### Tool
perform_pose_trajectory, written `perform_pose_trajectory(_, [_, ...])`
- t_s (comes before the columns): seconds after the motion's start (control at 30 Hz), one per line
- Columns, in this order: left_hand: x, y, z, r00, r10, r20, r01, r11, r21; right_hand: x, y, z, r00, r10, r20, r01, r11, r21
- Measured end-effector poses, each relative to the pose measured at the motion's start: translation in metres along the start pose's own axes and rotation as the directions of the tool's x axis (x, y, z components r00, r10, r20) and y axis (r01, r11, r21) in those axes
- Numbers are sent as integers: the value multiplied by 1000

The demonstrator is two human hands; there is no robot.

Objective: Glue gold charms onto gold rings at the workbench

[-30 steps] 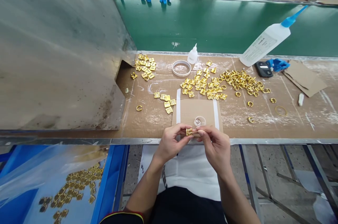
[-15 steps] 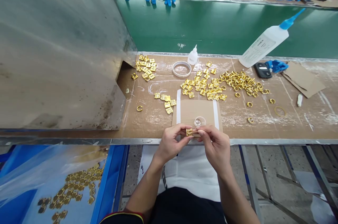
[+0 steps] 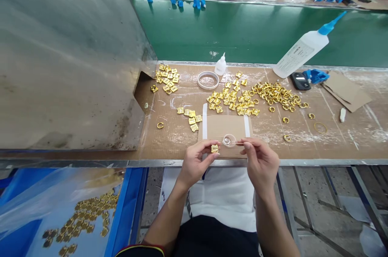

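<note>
Between the thumb and fingers of my left hand (image 3: 198, 160) is a small square gold piece (image 3: 215, 148), its patterned face turned up. My right hand (image 3: 262, 162) pinches a thin stick (image 3: 239, 143), whose tip reaches a small clear round dish (image 3: 229, 140). The dish rests on a cardboard pad (image 3: 224, 125) taped down at the bench's front edge. Just beyond the pad lie many square gold pieces (image 3: 233, 97), with a heap of gold rings (image 3: 277, 94) to their right. A few more gold squares (image 3: 192, 120) lie left of the pad.
A small white dropper bottle (image 3: 220, 66), a tape roll (image 3: 208, 80) and a large bottle with a blue nozzle (image 3: 301, 53) stand at the back. A metal housing (image 3: 66, 59) blocks the left. Below it, a blue crate (image 3: 129, 208) holds gold pieces. Co-workers' hands show across the green belt (image 3: 242, 30).
My right hand has moved right, drawing the stick away from the gold piece and over to the clear dish. The left hand still holds the gold piece, nearly in place.
</note>
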State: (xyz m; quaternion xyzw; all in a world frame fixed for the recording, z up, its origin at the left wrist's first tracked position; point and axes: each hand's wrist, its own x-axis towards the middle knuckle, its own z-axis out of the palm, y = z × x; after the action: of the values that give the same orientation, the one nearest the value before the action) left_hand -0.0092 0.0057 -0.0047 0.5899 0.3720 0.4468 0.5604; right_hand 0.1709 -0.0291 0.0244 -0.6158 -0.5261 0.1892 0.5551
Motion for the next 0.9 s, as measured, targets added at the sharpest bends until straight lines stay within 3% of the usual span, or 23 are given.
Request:
perform_pose_trajectory(0.13, [1, -1, 0, 999, 43, 7, -42, 999, -18, 9, 12, -6, 994, -105, 7, 105, 988, -112])
perform_pose_trajectory(0.3, [0, -1, 0, 999, -40, 10, 41, 996, -82, 10, 14, 4, 975, -212, 70, 222, 953, -206])
perform_pose_trajectory(0.43, [0, 1, -1, 999, -31, 30, 33, 999, -43, 9, 15, 11, 964, -247, 98, 264, 934, -242])
perform_pose_trajectory(0.63, [2, 2, -1, 999, -9, 50, 8, 1000, 5, 10, 20, 11, 982, -151, 109, 167, 974, -153])
perform_pose_trajectory(0.9, [0, 0, -1, 988, -141, 61, 147, 984, -105, 9, 18, 5, 997, 74, -6, -73, 994, 80])
